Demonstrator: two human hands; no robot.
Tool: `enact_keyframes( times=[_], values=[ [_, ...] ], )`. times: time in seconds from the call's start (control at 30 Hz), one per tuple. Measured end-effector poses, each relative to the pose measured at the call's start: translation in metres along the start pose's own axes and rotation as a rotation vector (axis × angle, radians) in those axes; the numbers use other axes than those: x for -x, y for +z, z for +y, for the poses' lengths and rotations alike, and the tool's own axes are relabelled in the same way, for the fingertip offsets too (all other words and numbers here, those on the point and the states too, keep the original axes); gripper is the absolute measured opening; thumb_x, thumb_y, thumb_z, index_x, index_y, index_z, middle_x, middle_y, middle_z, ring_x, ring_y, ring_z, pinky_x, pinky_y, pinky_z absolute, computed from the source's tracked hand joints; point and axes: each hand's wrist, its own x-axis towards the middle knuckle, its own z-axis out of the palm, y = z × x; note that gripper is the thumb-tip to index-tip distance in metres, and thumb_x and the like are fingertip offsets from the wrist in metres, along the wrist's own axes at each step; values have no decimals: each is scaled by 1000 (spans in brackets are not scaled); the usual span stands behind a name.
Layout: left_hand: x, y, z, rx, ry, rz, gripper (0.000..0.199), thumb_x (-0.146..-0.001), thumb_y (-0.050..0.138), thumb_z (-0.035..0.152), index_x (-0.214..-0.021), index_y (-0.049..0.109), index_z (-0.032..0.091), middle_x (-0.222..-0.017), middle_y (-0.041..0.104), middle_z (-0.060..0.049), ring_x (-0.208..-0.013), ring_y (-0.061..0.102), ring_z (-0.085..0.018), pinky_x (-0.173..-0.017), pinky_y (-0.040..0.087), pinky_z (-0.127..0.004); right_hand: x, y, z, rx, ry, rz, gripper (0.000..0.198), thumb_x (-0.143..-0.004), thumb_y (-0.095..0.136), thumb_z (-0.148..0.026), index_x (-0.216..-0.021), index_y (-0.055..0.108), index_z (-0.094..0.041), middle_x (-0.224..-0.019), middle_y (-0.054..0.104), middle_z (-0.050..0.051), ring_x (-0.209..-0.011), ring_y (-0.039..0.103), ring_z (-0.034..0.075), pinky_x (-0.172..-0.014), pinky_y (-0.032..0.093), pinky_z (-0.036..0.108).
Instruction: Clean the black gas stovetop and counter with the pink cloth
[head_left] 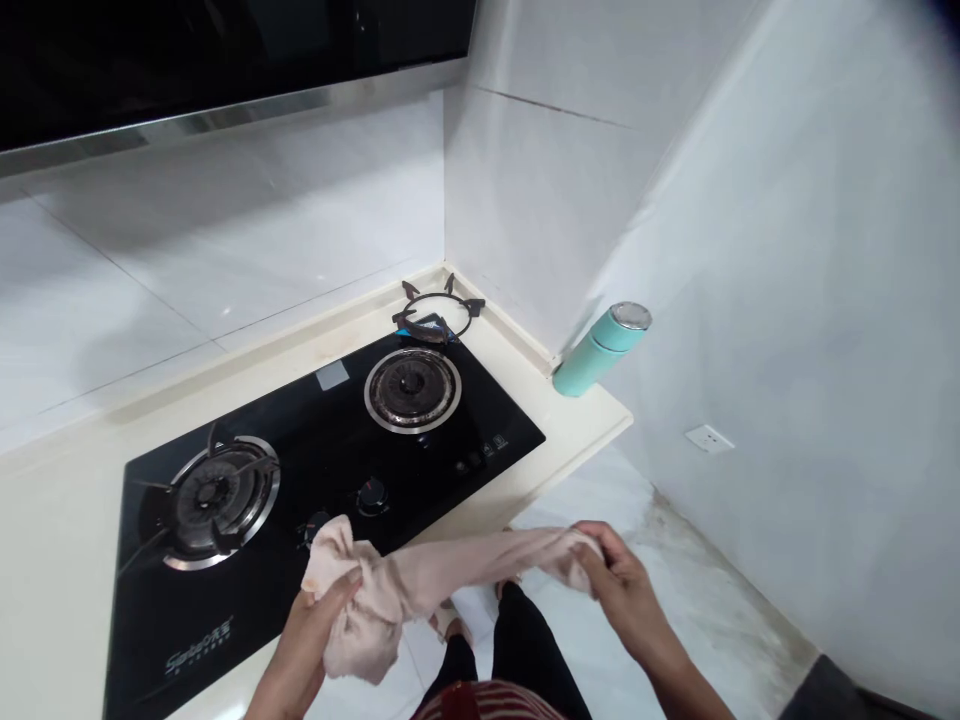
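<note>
Cloth: we see a soft, pale pink cloth stretched between the person's 2 hands, at the front edge of the cooktop; its left end is a crumpled lump with a faint orange mark, its middle a loosely gathered band.
Left hand: we find the left hand clamped on the bunched end, thumb pressed over the folds; its other fingers are mostly hidden.
Right hand: we see the right hand pinching the thinner, wrinkled end between thumb and fingers.
Cooktop: we note flat, glossy black glass set on a smooth cream counter, with 2 round knobs near its front.
Burners: we count 2; the left burner wears a dark pronged support, while the right burner shows a scorched, dark disc inside a shiny metal ring.
Loose support: we see a dark metal ring with upturned prongs in the rear corner, around something blue we cannot make out.
Flask: we see a mint-green cylinder with a silvery top, on the counter beside the wall.
Hood: we see a shiny black panel edged by a metal strip.
Socket: we see a white rectangular plate on the smooth right wall.
</note>
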Motion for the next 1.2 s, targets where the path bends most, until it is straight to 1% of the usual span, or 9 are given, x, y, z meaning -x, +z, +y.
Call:
enact_keyframes(
  times=[0.17,0.3,0.47,0.63,0.73,0.87,0.97,1.1,1.2],
  values=[
    [12,23,-9,-95,56,-182,66,-63,87,40,-119,65,15,-104,76,-12,-99,72,-32,-89,58,-41,-25,-55,-1,199,-222,393,34,-82,57,-50,-99,64,-21,-93,64,5,-81,58,20,-74,46,33],
    [20,67,-30,-110,143,-291,73,-61,87,46,-123,63,16,-111,75,-12,-107,68,-33,-91,57,-40,-96,-78,-10,381,-383,657,32,-82,55,-43,-97,67,-18,-98,58,8,-89,54,23,-75,44,36],
    [18,108,-51,-125,143,-427,72,-63,85,50,-121,65,14,-112,74,-14,-105,69,-33,-94,55,-41,-168,-60,20,689,-635,382,31,-88,47,-41,-93,67,-17,-92,60,11,-95,52,26,-83,40,40],
    [27,110,-70,-15,126,-135,75,-58,86,53,-119,65,14,-113,73,-15,-109,67,-34,-90,56,-38,-162,-47,49,994,-746,368,31,-95,45,-39,-110,65,-21,-116,66,11,-110,54,27,-99,26,49],
    [37,100,-89,1,121,32,71,-57,87,50,-114,66,14,-112,74,-13,-109,67,-34,-88,57,-36,-152,-41,47,997,-805,234,35,-96,43,-39,-115,64,-19,-122,66,13,-117,52,29,-102,25,49],
    [48,77,-120,3,128,198,61,-55,86,42,-108,69,18,-104,76,-9,-103,69,-33,-85,58,-36,-130,-6,40,935,-865,-18,33,-96,43,-34,-114,65,-18,-124,66,13,-120,53,28,-103,30,47],
    [53,55,-133,13,112,296,53,-55,85,38,-103,69,21,-92,77,-6,-96,71,-31,-82,58,-36,-106,27,39,854,-833,-36,34,-96,44,-32,-118,64,-17,-126,64,15,-122,52,29,-105,32,47],
    [59,25,-132,-4,142,328,55,-54,85,41,-102,70,19,-92,77,-6,-96,71,-32,-82,58,-34,-70,67,41,799,-804,-76,34,-95,46,-31,-121,64,-17,-129,62,14,-125,49,31,-107,30,51],
    [69,4,-126,12,125,226,67,-50,88,44,-108,69,16,-91,77,-7,-92,71,-32,-77,59,-34,-37,104,45,739,-845,-163,34,-95,46,-28,-122,63,-18,-131,61,13,-126,48,30,-108,31,51]
  ],
)
